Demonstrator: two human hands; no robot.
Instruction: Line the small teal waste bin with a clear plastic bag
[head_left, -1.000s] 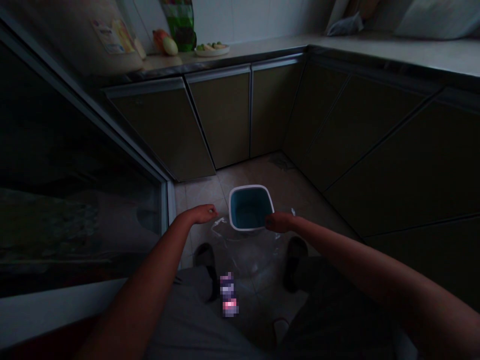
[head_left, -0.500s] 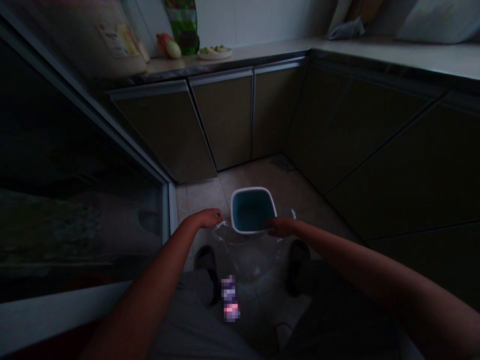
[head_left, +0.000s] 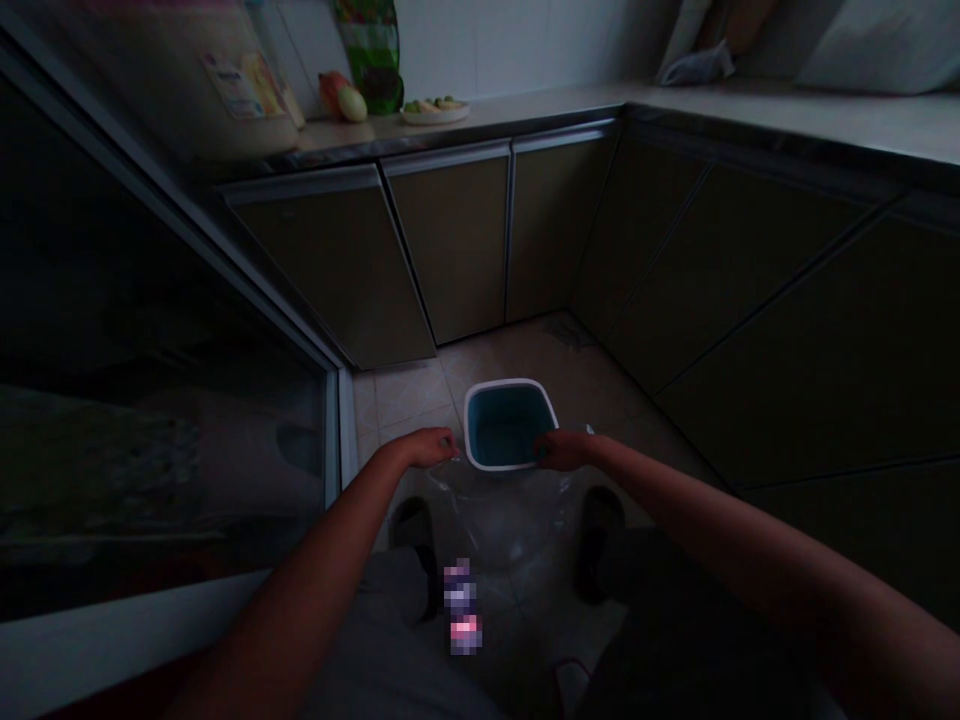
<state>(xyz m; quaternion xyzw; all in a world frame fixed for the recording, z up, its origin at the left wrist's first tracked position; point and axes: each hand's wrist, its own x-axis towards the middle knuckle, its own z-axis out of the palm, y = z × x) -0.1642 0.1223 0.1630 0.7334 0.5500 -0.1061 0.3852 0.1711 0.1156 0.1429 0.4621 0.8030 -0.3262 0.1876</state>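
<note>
Clock directions read from the bin, 12 pointing away from the person.

Bin (head_left: 504, 410), one: white rim, blue interior; opening upward over the tiled floor (head_left: 409, 390), between the hands; base hidden from view.

Right hand (head_left: 566, 450): at 4 o'clock, on the near corner; grip closed over the bin's rim, fingertips inside.

Left hand (head_left: 433, 447): between 8 and 9 o'clock, just beside the bin; fingers curled together by the edge of the film; whether they pinch it cannot be told.

Clear plastic film (head_left: 502, 525), one piece: at 6 o'clock, spread between bin and feet, see-through, its outline partly lost in dim light.

Dark slippers, worn, two: one (head_left: 411, 520) between 7 and 8 o'clock, the other (head_left: 602, 515) between 4 and 5.

Pixelated patch (head_left: 461, 600): between 6 and 7 o'clock; contents unreadable.

Desk (head_left: 547, 103), along the wall at 12 o'clock, bearing: white plate (head_left: 437, 119) with green and pale pieces, between 11 and 12; pale round item (head_left: 352, 103) and green bag (head_left: 375, 65), both at 11.
</note>
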